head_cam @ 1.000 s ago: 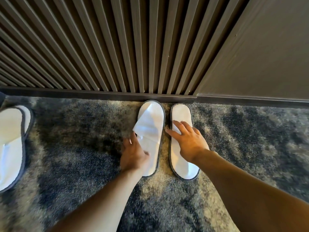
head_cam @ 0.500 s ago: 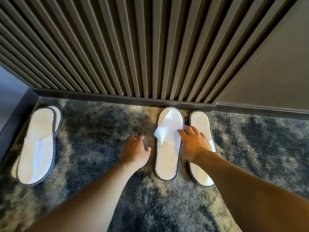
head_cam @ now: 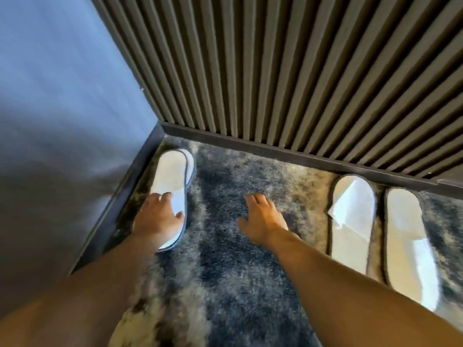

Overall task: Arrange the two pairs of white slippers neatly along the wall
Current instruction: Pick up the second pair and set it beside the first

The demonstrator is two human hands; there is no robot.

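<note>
Two white slippers with dark edging lie side by side, toes at the slatted wall: one (head_cam: 350,241) with its strap folded askew, the other (head_cam: 408,236) to its right. A second pair (head_cam: 172,171) is stacked in the left corner, and the lower slipper (head_cam: 191,161) shows only as a sliver along the right edge. My left hand (head_cam: 157,216) lies flat on the heel half of the stacked pair, fingers apart. Between the two pairs my right hand (head_cam: 263,221) hovers over the carpet, spread and holding nothing.
A dark slatted wall (head_cam: 275,71) with a baseboard (head_cam: 250,144) runs across the back. A smooth blue-grey wall (head_cam: 62,96) closes the left side and forms a corner. Shaggy mottled grey carpet (head_cam: 225,284) covers the floor.
Both hands left the right pair and moved left. The left hand now rests on the stacked pair in the corner. The view has swung left, bringing the corner into sight.
</note>
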